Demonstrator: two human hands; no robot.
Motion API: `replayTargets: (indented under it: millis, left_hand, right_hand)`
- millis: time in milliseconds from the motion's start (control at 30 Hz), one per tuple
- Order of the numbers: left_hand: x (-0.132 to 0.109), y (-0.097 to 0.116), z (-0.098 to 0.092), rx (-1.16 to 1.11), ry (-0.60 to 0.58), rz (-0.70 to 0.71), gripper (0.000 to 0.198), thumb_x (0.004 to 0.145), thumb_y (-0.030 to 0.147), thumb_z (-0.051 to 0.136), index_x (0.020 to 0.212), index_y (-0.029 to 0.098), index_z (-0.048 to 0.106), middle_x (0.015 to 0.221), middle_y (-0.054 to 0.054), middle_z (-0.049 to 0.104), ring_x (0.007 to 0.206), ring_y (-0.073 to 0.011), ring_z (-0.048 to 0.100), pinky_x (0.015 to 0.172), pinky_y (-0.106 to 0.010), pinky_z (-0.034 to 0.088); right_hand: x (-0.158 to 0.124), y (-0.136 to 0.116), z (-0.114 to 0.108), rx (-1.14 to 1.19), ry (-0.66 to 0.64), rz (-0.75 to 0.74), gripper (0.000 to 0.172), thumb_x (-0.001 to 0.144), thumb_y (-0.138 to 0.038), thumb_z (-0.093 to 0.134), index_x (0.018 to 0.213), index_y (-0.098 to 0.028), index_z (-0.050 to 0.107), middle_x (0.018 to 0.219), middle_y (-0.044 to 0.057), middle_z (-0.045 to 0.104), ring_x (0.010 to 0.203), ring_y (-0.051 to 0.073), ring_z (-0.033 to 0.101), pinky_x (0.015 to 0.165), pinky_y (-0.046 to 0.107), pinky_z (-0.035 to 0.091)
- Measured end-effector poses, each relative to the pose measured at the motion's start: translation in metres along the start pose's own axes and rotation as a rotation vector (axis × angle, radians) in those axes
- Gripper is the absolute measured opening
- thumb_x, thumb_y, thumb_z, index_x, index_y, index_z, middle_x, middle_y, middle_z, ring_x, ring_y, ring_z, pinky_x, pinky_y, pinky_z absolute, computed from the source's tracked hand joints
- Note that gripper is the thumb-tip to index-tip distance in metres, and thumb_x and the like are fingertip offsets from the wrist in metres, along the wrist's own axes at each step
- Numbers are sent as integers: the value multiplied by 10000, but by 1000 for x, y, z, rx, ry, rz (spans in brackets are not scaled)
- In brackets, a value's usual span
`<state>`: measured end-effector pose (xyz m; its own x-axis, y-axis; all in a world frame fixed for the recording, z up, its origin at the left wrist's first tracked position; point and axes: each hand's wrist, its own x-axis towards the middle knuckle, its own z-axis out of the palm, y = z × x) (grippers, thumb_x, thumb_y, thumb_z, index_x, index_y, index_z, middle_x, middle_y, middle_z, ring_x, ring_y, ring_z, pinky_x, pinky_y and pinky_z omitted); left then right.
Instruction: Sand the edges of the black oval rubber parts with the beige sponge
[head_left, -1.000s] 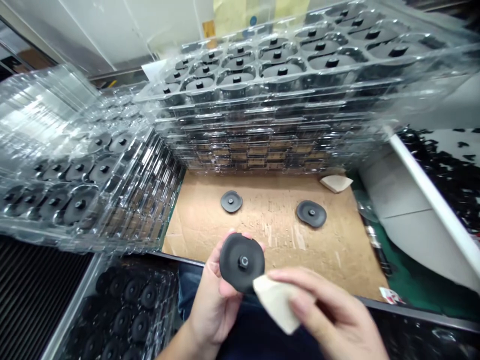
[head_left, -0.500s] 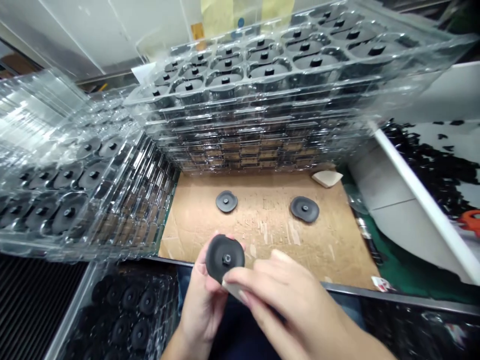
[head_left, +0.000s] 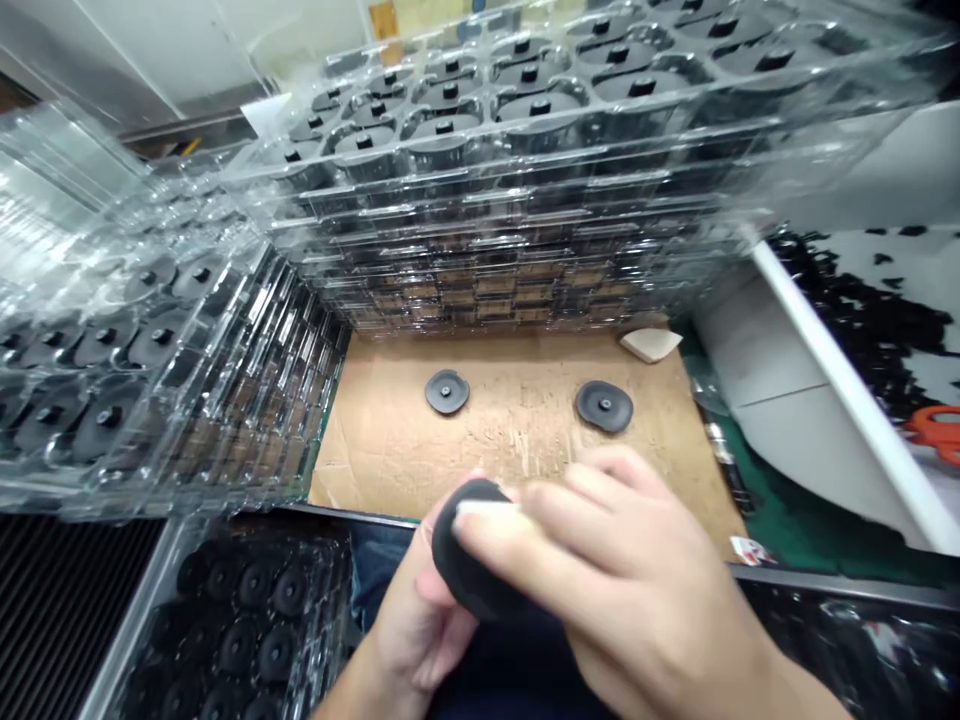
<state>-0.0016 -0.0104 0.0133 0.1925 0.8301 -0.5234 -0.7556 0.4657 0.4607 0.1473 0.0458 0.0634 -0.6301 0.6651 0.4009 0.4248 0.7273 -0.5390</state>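
While the left hand (head_left: 409,618) curls its fingers around the underside of a black round disc (head_left: 466,572), the right hand (head_left: 626,560) lies closed over the disc's upper face, pressing a pale pad (head_left: 486,508) against it. Only a thin sliver of that pad shows between the right fingers and the disc, so its material is hard to tell. Both hands grip the disc low in the head view, just above the near edge of a cardboard sheet (head_left: 510,450) and over the person's dark lap.

On the cardboard sheet lie 2 more black discs (head_left: 447,391) (head_left: 604,407), well apart, each with a small central hub facing up. A second pale pad (head_left: 651,344) sits near the sheet's far right corner.

Behind the sheet rises a stack of clear plastic trays (head_left: 480,215), its top tray holding black discs in rows of round cells. Another clear stack (head_left: 161,350) leans at the left, and a dark-looking tray of discs (head_left: 251,610) sits below it. Orange scissor handles (head_left: 934,428) show at the right edge.
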Motion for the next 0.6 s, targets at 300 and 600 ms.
replayTargets:
  millis: [300, 600]
  left_hand:
    - [-1, 4, -3, -132, -202, -88, 543, 532, 324, 780, 1046, 246, 627, 1109, -41, 646, 975, -248, 619, 758, -293, 534]
    - [4, 4, -2, -88, -188, -132, 529, 522, 242, 796, 1027, 243, 636, 1071, -55, 669, 942, -251, 636, 707, -271, 543]
  right_hand:
    - [-33, 40, 30, 279, 242, 505, 191, 865, -193, 491, 1004, -249, 609, 970, 18, 650, 850, 156, 596, 683, 257, 468]
    - [-64, 39, 29, 229, 151, 626, 193, 857, -272, 499, 994, -256, 634, 1004, 15, 670, 915, 197, 630, 719, 274, 526]
